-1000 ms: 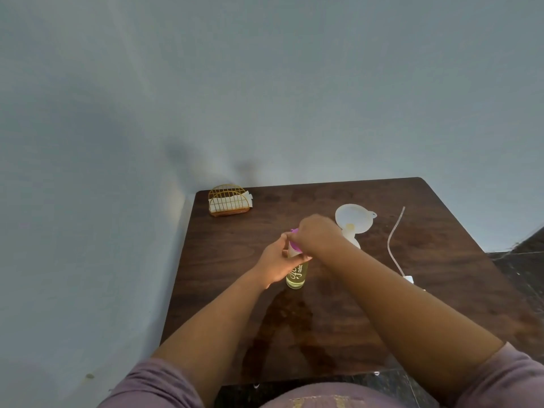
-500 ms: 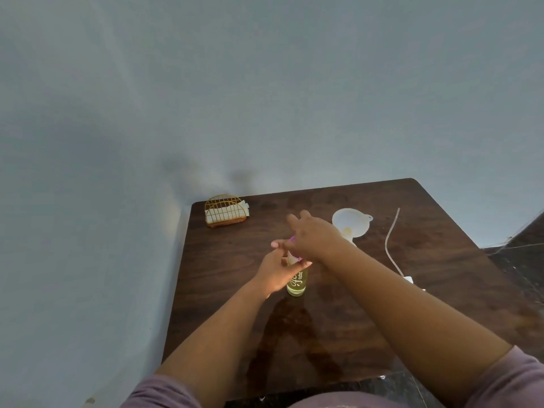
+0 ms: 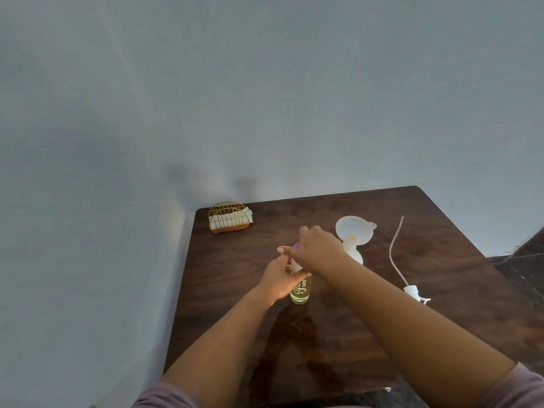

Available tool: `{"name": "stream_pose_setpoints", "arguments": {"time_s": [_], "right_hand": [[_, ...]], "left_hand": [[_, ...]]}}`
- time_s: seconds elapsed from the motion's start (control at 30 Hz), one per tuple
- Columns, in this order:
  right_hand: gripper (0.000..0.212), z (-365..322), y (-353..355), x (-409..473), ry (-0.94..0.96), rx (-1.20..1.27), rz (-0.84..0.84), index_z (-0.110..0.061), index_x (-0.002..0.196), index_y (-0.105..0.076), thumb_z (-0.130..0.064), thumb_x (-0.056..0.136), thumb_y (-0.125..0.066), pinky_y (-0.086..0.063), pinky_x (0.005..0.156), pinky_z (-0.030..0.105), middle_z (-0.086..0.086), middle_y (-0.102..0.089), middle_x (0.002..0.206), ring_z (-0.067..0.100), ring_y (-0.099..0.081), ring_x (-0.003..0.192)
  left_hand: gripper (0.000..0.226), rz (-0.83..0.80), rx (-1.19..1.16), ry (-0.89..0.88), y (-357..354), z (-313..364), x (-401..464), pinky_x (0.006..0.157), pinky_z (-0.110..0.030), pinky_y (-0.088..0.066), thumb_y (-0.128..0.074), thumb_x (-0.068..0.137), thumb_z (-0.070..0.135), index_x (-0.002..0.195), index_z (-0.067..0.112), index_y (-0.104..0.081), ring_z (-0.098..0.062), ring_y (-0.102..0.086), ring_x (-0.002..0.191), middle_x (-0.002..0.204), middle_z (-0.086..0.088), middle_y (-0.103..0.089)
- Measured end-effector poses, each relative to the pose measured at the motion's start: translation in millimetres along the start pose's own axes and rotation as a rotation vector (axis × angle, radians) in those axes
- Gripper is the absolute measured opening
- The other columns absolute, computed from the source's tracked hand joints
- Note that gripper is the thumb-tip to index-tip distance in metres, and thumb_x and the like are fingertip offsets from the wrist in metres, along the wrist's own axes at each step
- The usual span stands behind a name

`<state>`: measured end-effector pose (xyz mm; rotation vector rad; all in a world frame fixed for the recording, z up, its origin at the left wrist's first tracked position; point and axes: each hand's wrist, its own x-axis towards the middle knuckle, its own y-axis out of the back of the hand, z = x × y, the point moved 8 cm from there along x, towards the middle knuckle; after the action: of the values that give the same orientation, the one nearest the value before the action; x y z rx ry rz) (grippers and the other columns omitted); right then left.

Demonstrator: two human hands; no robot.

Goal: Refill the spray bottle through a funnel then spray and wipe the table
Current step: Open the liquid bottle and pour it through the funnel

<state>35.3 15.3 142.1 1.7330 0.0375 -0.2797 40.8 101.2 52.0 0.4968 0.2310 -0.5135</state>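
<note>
Spray bottle (image 3: 300, 291), a small clear one holding yellowish liquid and printed with white lettering, stands upright near the middle of the dark wooden worktop (image 3: 441, 319). The left hand (image 3: 281, 279) wraps around its upper body, fingers curled on the glass, its grip clamped on the bottle. The right hand (image 3: 316, 250) comes across from the right and sits over the bottle's top, where a pink cap (image 3: 296, 246) shows between the fingers; some fingers are stretched out toward the left and others raised, and whether this grip is pinching the cap or only lying on it cannot be told. Just behind the right hand, a white funnel (image 3: 354, 231) sits on a second white bottle (image 3: 354, 254), whose body is mostly hidden by the wrist. To the right, well apart from the hands, a thin clear dip tube with a white sprayer head (image 3: 412, 290) lies flat on the wood. In the far left corner stands a gold wire holder (image 3: 229, 222) with white napkins in it. Mauve sleeves (image 3: 524, 390) show at the lower edge of the view.
</note>
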Motion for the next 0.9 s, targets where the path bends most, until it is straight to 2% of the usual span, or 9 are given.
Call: {"name": "stream_pose_setpoints", "arguments": {"time_s": [0.07, 0.2, 0.3, 0.4, 0.5, 0.6, 0.73, 0.8, 0.9], "right_hand": [[0.041, -5, -9, 0, 0.040, -0.005, -0.074, -0.010, 0.124, -0.050, -0.041, 0.098, -0.046, -0.047, 0.074, 0.029, 0.004, -0.052, 0.095, 0.019, -0.057, 0.087], [0.057, -14, -5, -1, 0.178, -0.111, -0.266, -0.026, 0.135, -0.042, -0.009, 0.085, -0.065, -0.047, 0.096, 0.039, 0.009, -0.037, 0.129, 0.029, -0.042, 0.120], [0.052, -20, 7, 2, 0.239, 0.044, -0.177, -0.029, 0.129, -0.044, -0.028, 0.084, -0.069, -0.043, 0.101, 0.042, 0.005, -0.033, 0.135, 0.028, -0.036, 0.126], [0.057, -5, 6, 5, 0.051, 0.074, -0.032, -0.016, 0.128, -0.046, -0.058, 0.089, -0.051, -0.047, 0.087, 0.036, 0.008, -0.048, 0.125, 0.029, -0.053, 0.116], [0.039, -11, -4, -1, 0.155, -0.214, -0.160, -0.014, 0.130, -0.053, -0.033, 0.095, -0.054, -0.047, 0.075, 0.028, 0.008, -0.058, 0.110, 0.022, -0.062, 0.098], [0.056, -12, 0, -1, 0.223, -0.146, -0.332, -0.026, 0.136, -0.046, -0.009, 0.086, -0.064, -0.047, 0.083, 0.031, 0.008, -0.046, 0.126, 0.026, -0.052, 0.111], [0.061, -15, 5, 5, 0.196, 0.020, -0.258, -0.032, 0.138, -0.039, -0.038, 0.084, -0.067, -0.045, 0.098, 0.042, 0.005, -0.036, 0.136, 0.029, -0.041, 0.124], [0.057, -4, -2, 6, 0.013, 0.055, -0.149, -0.016, 0.129, -0.047, -0.056, 0.089, -0.054, -0.047, 0.085, 0.037, 0.007, -0.051, 0.114, 0.027, -0.053, 0.107], [0.037, -5, -14, 2, -0.036, 0.042, -0.141, -0.009, 0.124, -0.050, -0.032, 0.094, -0.053, -0.047, 0.074, 0.033, 0.009, -0.057, 0.103, 0.025, -0.059, 0.094]], "left_hand": [[0.071, 0.003, 0.016, -0.011, 1, 0, 0, 0.098, -0.043, -0.051, -0.073, 0.084, 0.026, 0.145, 0.026, -0.036, -0.025, -0.059, 0.113, 0.122, -0.005, -0.062], [0.070, -0.003, 0.037, -0.037, 1, 5, 0, 0.099, -0.042, -0.051, -0.074, 0.082, 0.036, 0.141, 0.028, -0.038, -0.016, -0.056, 0.111, 0.128, 0.000, -0.059], [0.070, 0.007, 0.026, -0.033, 1, 6, -1, 0.099, -0.042, -0.050, -0.074, 0.079, 0.049, 0.138, 0.031, -0.041, -0.018, -0.056, 0.117, 0.125, 0.004, -0.057], [0.068, -0.005, 0.009, -0.007, 1, 5, 0, 0.100, -0.042, -0.049, -0.072, 0.083, 0.041, 0.140, 0.021, -0.041, -0.021, -0.055, 0.120, 0.127, -0.001, -0.057], [0.070, -0.013, 0.019, -0.022, 0, 5, -1, 0.101, -0.043, -0.049, -0.073, 0.084, 0.033, 0.143, 0.026, -0.037, -0.020, -0.054, 0.121, 0.130, -0.001, -0.057], [0.070, -0.009, 0.015, -0.030, 1, 5, -1, 0.100, -0.042, -0.049, -0.073, 0.081, 0.045, 0.141, 0.031, -0.039, -0.020, -0.056, 0.120, 0.130, 0.000, -0.059], [0.070, 0.002, 0.009, -0.028, 2, 5, 0, 0.100, -0.040, -0.049, -0.073, 0.079, 0.049, 0.140, 0.033, -0.041, -0.018, -0.056, 0.119, 0.128, 0.004, -0.060], [0.067, -0.005, 0.011, -0.002, 2, 2, 1, 0.099, -0.040, -0.050, -0.074, 0.082, 0.041, 0.140, 0.027, -0.042, -0.020, -0.058, 0.116, 0.127, 0.001, -0.061], [0.069, -0.005, 0.045, -0.012, 2, 1, 1, 0.099, -0.042, -0.050, -0.073, 0.084, 0.027, 0.143, 0.027, -0.038, -0.026, -0.058, 0.117, 0.123, -0.002, -0.061]]}}
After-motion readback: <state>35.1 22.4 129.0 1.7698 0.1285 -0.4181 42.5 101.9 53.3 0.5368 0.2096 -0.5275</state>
